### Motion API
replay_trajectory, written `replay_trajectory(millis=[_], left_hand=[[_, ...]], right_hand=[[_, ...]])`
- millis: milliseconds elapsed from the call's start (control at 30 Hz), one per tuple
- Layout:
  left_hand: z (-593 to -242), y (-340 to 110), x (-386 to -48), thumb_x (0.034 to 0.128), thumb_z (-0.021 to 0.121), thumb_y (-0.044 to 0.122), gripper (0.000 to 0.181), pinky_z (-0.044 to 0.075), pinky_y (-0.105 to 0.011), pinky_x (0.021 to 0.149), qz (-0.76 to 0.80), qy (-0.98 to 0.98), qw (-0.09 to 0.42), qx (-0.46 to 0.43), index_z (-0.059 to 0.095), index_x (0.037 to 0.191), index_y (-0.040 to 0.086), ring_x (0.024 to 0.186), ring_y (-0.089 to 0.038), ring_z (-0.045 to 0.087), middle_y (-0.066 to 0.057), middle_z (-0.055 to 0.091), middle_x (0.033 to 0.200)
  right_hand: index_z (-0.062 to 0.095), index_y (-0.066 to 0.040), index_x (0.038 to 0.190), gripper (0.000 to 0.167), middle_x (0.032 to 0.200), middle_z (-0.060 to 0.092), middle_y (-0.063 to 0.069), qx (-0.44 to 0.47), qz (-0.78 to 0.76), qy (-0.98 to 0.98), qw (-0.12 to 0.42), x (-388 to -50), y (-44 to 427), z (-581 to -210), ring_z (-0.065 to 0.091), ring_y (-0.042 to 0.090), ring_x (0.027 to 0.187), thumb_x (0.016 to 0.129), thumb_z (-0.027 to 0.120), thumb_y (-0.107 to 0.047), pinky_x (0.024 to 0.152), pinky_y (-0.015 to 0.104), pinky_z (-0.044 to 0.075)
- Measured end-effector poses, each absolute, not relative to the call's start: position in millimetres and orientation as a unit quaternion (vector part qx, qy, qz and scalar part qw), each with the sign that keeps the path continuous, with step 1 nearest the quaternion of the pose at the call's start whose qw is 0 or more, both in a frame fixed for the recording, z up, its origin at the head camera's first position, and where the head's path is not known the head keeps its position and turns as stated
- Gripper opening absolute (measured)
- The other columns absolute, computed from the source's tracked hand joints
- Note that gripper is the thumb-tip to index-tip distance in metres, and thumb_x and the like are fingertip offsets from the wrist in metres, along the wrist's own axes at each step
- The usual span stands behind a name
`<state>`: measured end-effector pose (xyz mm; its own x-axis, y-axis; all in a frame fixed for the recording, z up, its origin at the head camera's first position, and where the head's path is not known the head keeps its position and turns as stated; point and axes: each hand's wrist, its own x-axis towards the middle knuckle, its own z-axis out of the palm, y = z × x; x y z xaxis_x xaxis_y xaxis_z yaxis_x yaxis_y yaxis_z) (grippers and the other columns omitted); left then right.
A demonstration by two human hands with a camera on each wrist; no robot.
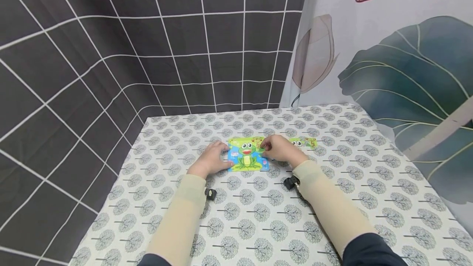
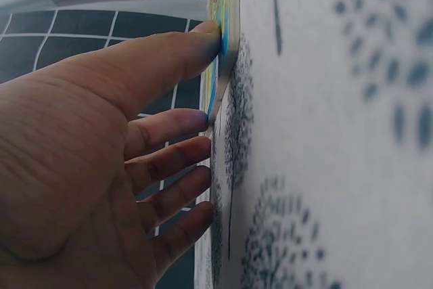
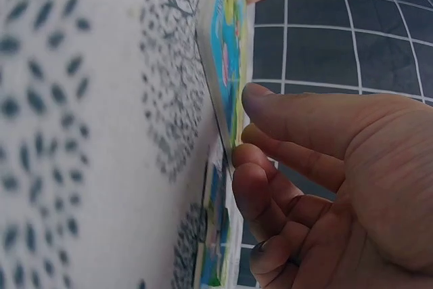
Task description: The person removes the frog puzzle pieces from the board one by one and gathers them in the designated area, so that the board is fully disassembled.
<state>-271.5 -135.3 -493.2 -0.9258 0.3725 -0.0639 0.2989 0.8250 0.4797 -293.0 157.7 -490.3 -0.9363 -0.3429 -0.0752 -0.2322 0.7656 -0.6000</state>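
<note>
A flat square frog picture board [image 1: 246,155], green and blue with a pale edge, lies on the table between both hands. My left hand [image 1: 212,158] is at its left side, thumb touching the board and the other fingers extended along the tabletop. In the left wrist view, the index fingertip meets the board's corner. At the right side is my right hand [image 1: 278,150], its fingers loosely bent and the fingertips against the board's edge. The right wrist view shows the thumb [image 3: 291,116] close to the picture face, with nothing visible between thumb and fingers.
A second frog picture [image 1: 304,142] lies behind the right hand, which partly hides it. The table carries a tree-print cloth [image 1: 251,216]. A dark gridded curtain [image 1: 177,36] stands at the back and left, and a leaf-print curtain [image 1: 406,73] on the right.
</note>
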Motion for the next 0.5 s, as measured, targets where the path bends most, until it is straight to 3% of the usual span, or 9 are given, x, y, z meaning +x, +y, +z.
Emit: replay_trajectory(millis=[300,500], left_hand=[[-489,-127,-268,0.0855,0.086,0.041,0.062,0.037,-0.054,0.12,0.23,0.95,0.061,0.2,0.066,0.138,0.013,0.141,-0.032,0.046,-0.008,0.055,0.147],[-489,-116,-267,0.0868,0.086,0.034,0.05,0.043,-0.045,0.115,0.252,0.936,0.042,0.244,0.071,0.13,0.015,0.128,-0.026,0.052,-0.002,0.059,0.132]], right_hand=[[0.074,-0.006,0.123,0.041,0.087,0.062,0.001,-0.147,-0.302,0.937,0.093,-290,157,-493,0.055,0.018,0.078,0.086,0.087,-0.018,0.077,0.036,0.051],[0.074,-0.007,0.124,0.042,0.086,0.061,0.001,-0.146,-0.3,0.938,0.093,-289,157,-494,0.054,0.018,0.076,0.086,0.087,-0.018,0.075,0.037,0.049]])
